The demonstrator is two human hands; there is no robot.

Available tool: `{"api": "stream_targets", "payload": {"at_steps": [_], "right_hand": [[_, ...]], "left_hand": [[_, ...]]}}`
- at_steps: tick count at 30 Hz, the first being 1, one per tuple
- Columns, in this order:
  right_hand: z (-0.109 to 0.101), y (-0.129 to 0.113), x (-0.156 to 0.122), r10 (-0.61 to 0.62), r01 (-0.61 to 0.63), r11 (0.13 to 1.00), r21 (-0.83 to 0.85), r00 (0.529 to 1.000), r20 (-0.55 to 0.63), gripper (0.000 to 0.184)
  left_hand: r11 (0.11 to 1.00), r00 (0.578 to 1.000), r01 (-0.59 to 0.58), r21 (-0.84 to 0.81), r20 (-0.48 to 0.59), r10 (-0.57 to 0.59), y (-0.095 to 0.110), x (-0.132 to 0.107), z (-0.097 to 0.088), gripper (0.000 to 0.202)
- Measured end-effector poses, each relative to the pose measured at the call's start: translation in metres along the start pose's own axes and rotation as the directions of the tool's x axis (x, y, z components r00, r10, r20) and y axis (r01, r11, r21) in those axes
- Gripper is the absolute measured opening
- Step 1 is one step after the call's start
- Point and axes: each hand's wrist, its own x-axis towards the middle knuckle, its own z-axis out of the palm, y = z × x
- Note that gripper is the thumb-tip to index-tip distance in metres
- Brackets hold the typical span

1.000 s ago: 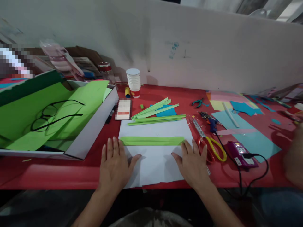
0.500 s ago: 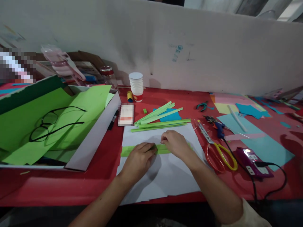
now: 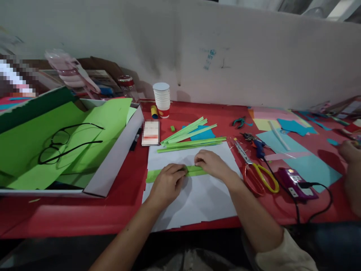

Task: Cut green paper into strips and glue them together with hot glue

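A wide green paper strip [image 3: 154,175] lies crosswise on white paper sheets [image 3: 194,205]. My left hand [image 3: 168,183] rests on its middle, fingers curled and pressed together at the paper. Just to the right, my right hand [image 3: 213,163] has its fingers bent in a pinch at the strip's upper edge; the fingertips are partly hidden. Behind the hands lie several narrow green paper strips [image 3: 194,143], some over a piece of blue paper [image 3: 207,132].
Left stands an open box [image 3: 113,158] with green paper and eyeglasses [image 3: 60,137]. A paper cup stack [image 3: 161,98] stands behind. On the right are scissors [image 3: 255,169], a glue gun [image 3: 258,147], pliers [image 3: 239,121], a purple corded device [image 3: 297,184] and another person's hand [image 3: 351,154].
The view has shifted slightly. Another person's hand has come in at the right edge. My hands stay at the green strip, with the right hand's fingertips a little lower onto it.
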Motion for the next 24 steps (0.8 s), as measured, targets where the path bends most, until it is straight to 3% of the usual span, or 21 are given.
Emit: {"api": "stream_targets", "payload": {"at_steps": [1, 3, 6, 7, 8, 10, 12, 16, 20, 24], "right_hand": [[-0.005, 0.001, -0.003, 0.026, -0.027, 0.999, -0.039, 0.999, -0.03, 0.014], [-0.02, 0.008, -0.013, 0.126, -0.153, 0.98, -0.124, 0.971, -0.204, 0.02], [-0.04, 0.025, -0.028, 0.199, -0.371, 0.904, -0.213, 0.805, -0.559, 0.035], [-0.042, 0.03, -0.031, 0.169, -0.368, 0.9, -0.234, 0.788, -0.592, 0.037], [-0.041, 0.033, -0.033, 0.125, -0.311, 0.918, -0.247, 0.816, -0.565, 0.038], [-0.031, 0.034, -0.029, 0.026, -0.114, 0.973, -0.202, 0.919, -0.394, 0.034], [-0.016, 0.027, -0.02, -0.031, 0.005, 0.994, -0.109, 0.972, -0.233, 0.032], [-0.003, 0.008, -0.001, 0.004, -0.017, 0.992, -0.125, 0.995, -0.103, 0.024], [-0.009, 0.004, 0.0, -0.006, 0.001, 0.991, -0.132, 0.999, -0.037, 0.012], [-0.01, 0.012, -0.005, 0.018, -0.018, 0.999, 0.042, 1.0, -0.009, 0.023]], "left_hand": [[1.0, 1.0, -0.001, -0.009, -0.008, 0.001, -0.001, 0.0, -0.001, 0.028], [1.0, 0.999, 0.022, -0.016, -0.035, -0.023, -0.004, -0.001, -0.005, 0.032], [0.996, 0.994, 0.083, -0.006, -0.072, -0.084, -0.006, 0.003, -0.014, 0.042], [0.996, 0.993, 0.091, -0.005, -0.076, -0.091, -0.005, 0.006, -0.017, 0.044], [0.996, 0.994, 0.085, -0.007, -0.074, -0.085, -0.004, 0.01, -0.018, 0.045], [0.998, 0.997, 0.059, -0.002, -0.058, -0.059, -0.002, 0.019, -0.017, 0.043], [0.998, 0.998, 0.049, 0.026, -0.025, -0.049, -0.002, 0.029, -0.01, 0.035], [0.996, 0.997, 0.013, 0.092, 0.068, -0.019, -0.012, 0.045, 0.001, 0.024], [0.993, 0.967, -0.116, 0.025, 0.233, 0.107, -0.025, 0.055, -0.007, 0.015], [1.0, 0.975, -0.03, 0.0, 0.218, 0.029, -0.029, 0.06, -0.009, 0.01]]}}
